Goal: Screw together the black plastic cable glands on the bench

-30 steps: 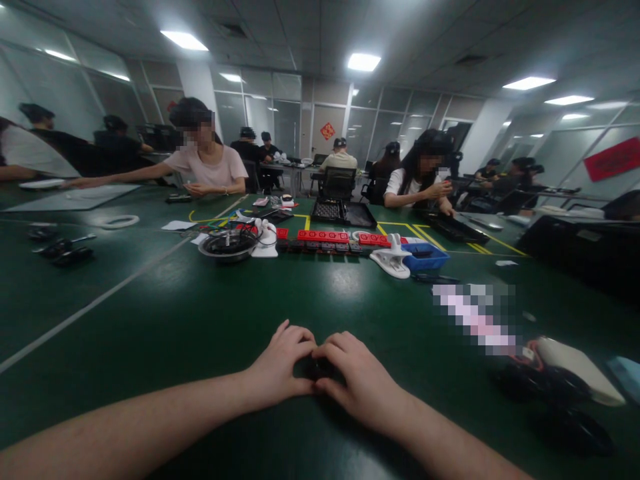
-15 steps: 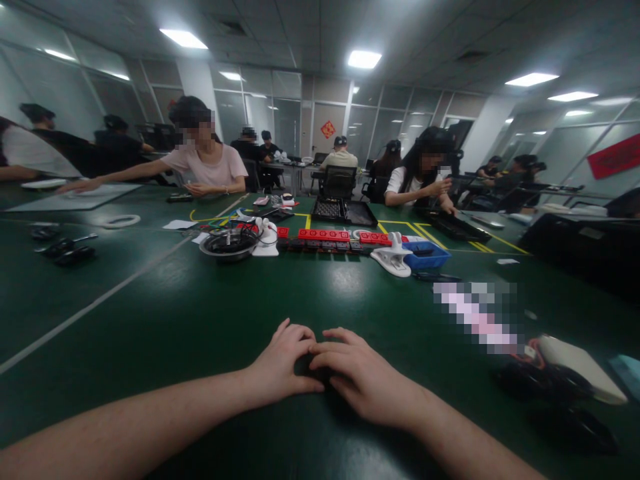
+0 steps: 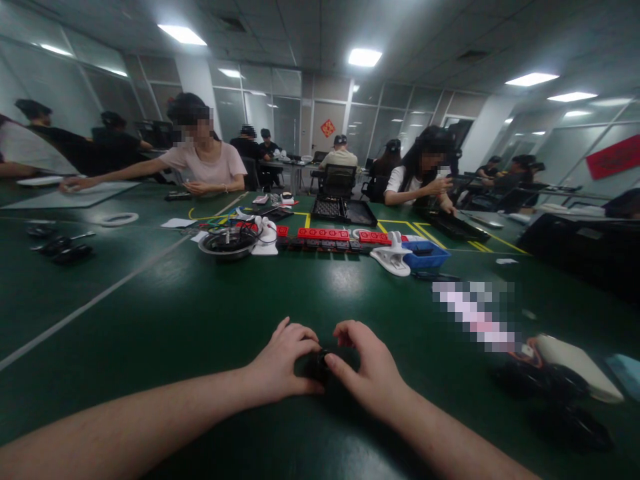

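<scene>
L hand is pinching small blk part btwn thumb & fingers; R hand is curving loosely, thumb & fingers apart, thumb tip at part, contact unclear. Part's sitting nearer wearer than blue bin, to its left.

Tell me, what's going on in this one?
At a green table, a person's left hand grips a small black object, partly hidden. The right hand is open beside it, thumb at its edge, other fingers raised. Farther back, red pieces stand in a row between a metal bowl and a blue bin.
</scene>
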Demonstrator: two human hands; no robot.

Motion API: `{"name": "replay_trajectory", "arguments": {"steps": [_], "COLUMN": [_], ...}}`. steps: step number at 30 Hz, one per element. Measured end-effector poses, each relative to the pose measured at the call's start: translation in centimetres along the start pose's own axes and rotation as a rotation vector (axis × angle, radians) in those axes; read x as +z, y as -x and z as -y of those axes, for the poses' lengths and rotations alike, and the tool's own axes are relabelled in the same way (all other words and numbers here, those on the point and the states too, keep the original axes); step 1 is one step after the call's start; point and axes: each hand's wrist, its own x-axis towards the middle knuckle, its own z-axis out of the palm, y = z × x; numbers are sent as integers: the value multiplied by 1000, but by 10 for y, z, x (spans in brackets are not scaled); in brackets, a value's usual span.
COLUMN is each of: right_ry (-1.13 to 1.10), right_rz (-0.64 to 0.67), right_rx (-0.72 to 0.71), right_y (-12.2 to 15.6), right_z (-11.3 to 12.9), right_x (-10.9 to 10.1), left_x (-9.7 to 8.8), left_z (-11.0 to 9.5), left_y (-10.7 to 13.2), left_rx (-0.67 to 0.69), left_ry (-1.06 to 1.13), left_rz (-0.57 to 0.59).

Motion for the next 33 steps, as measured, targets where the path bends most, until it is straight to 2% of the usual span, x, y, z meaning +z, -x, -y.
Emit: {"name": "replay_trajectory", "arguments": {"steps": [6, 11, 16, 21, 26, 33], "right_ry": [222, 311, 307, 270, 221, 127], "right_rz": [39, 40, 137, 259, 331, 411], "right_rx": [21, -12, -112, -235, -295, -343], "right_y": [0, 0, 0, -4, -6, -8], "right_z": [8, 7, 7, 13, 16, 3], "right_x": [5, 10, 4, -11, -22, -25], "left_x": [0, 2, 3, 6, 6, 6], "left_z": [5, 6, 5, 9, 10, 11], "left_y": [0, 0, -1, -3, -3, -3], "left_rx": [-9, -6, -28, -19, -16, 6], "left_ry": [11, 5, -17, -18, -37, -40], "left_rz": [9, -14, -34, 4, 26, 19]}}
